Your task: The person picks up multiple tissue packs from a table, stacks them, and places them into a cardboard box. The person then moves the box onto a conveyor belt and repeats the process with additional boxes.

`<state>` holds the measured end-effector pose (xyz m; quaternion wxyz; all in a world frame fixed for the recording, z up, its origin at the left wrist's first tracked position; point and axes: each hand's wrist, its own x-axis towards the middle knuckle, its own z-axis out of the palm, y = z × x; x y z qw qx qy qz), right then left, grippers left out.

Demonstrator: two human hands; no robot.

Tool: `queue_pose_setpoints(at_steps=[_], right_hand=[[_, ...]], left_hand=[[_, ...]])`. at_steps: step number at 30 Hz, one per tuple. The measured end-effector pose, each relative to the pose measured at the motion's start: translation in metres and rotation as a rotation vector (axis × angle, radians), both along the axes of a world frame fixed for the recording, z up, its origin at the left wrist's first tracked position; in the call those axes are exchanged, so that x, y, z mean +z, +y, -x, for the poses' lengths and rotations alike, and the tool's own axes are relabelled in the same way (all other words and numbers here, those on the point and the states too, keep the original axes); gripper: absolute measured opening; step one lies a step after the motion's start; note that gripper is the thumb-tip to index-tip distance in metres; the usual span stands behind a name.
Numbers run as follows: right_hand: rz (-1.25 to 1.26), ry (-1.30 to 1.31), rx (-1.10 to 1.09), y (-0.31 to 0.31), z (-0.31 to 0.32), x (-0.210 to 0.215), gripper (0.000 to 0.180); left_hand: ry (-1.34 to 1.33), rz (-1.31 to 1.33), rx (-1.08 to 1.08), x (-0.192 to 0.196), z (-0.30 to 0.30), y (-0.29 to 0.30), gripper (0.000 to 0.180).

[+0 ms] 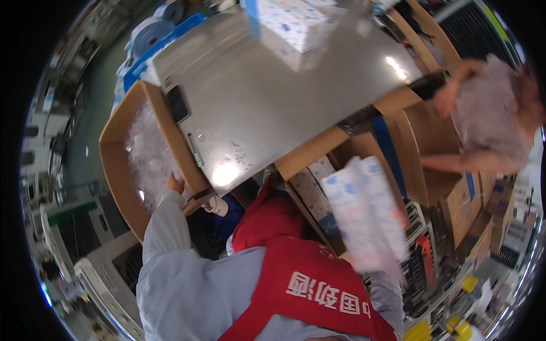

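One white bundle (367, 210), printed in blue and pink with loose clear film about it, is held up by my right hand (402, 219) right of centre in the frame. Its long axis slants steeply from upper left to lower right; my left hand (176, 184), left of centre, is well apart from it. My right grip clasps the bundle at its right edge, most of the fingers hidden behind it; whether it is one pack or two, I cannot tell. My left fingers are at a carton (116, 170) of crumpled clear plastic (147, 153); whether they pinch any, I cannot tell.

Counted: one phone (177, 104) and one slim green tool (195, 149) on one metal table (250, 96); one open carton (313, 150) beneath the bundle, its printed packs (307, 184) partly hidden and uncounted; one patterned stack (293, 23), top centre; one co-worker's hand (446, 101), upper right.
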<state>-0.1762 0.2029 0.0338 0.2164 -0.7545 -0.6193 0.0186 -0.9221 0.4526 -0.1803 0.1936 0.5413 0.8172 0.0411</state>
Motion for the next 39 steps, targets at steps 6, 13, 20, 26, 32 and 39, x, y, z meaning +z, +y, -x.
queue_pose_setpoints(at_steps=[6, 13, 20, 26, 32, 39], right_hand=[[0.262, -0.055, -0.233, 0.04, 0.028, -0.078, 0.084], [0.881, 0.0, -0.247, 0.119, -0.016, -0.162, 0.13], [0.442, -0.154, -0.3, 0.049, 0.052, -0.149, 0.102], [0.787, 0.036, -0.512, -0.018, 0.038, -0.161, 0.072], [1.051, 0.412, -0.47, -0.019, 0.004, -0.191, 0.074], [0.903, 0.393, -0.31, -0.032, 0.003, -0.211, 0.083]], left_hand=[[-0.064, 0.131, -0.284, 0.024, 0.031, -0.018, 0.061], [-0.347, -0.217, 0.16, 0.138, 0.078, -0.002, 0.056], [-0.982, -0.179, -0.493, 0.334, -0.4, -0.003, 0.037], [-0.803, 0.292, -1.319, 0.272, -0.533, -0.056, 0.047], [-0.014, 0.502, -1.865, 0.315, -0.548, -0.057, 0.05], [-0.027, 0.253, -1.875, 0.264, -0.492, -0.086, 0.023]])
